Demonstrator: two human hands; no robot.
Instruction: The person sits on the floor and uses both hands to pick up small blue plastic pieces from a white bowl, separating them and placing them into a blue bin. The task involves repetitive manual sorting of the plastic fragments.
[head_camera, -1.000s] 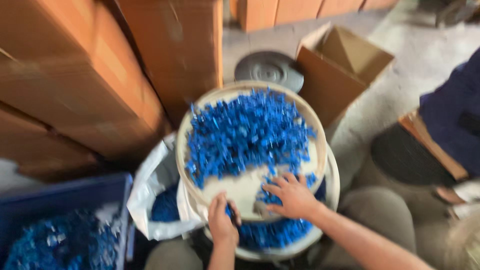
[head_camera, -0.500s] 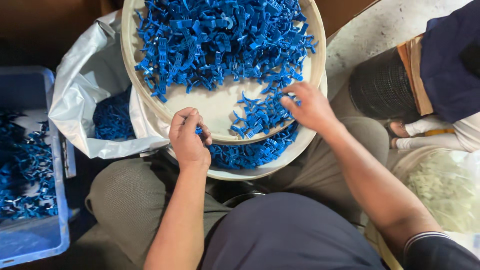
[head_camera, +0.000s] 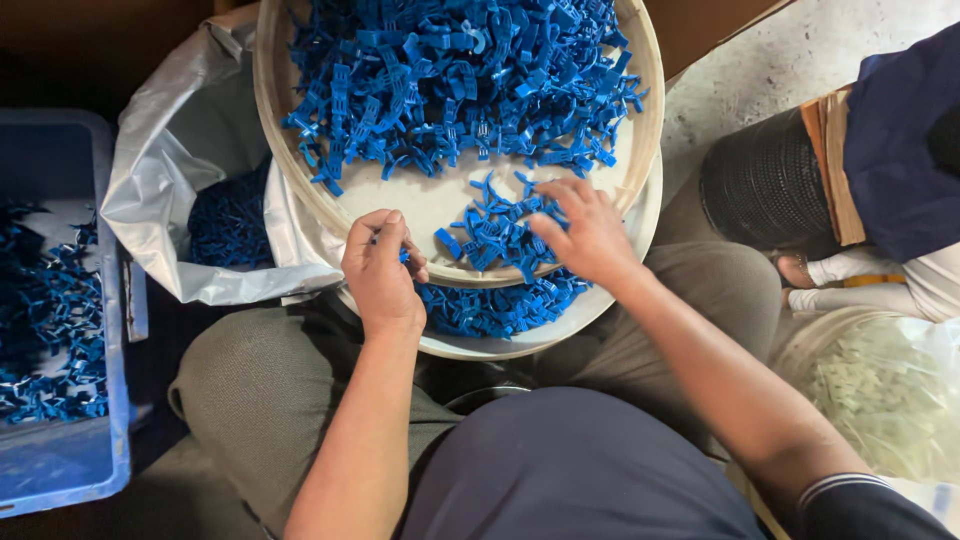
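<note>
The person's left hand (head_camera: 382, 270) sits at the near rim of a round pale tray (head_camera: 452, 205), its fingers curled shut around a small blue plastic clip (head_camera: 403, 256) of which only a sliver shows between thumb and forefinger. At about 3 o'clock from it, the right hand (head_camera: 587, 235) lies palm down on the tray with fingers spread loosely over a small cluster of blue clips (head_camera: 490, 235); whether it pinches any single piece cannot be told. The main heap of blue clips (head_camera: 460, 80) fills the tray from its centre to 12 o'clock. Under the tray, a white tub (head_camera: 540, 330) holds more clips, showing at 6 o'clock. At 9 o'clock of the tray hangs a grey plastic bag (head_camera: 170, 170) with blue pieces inside, and beyond it a blue crate (head_camera: 60, 460) also holding clips. At 3 o'clock sits another person (head_camera: 890, 150) in dark clothes.
</note>
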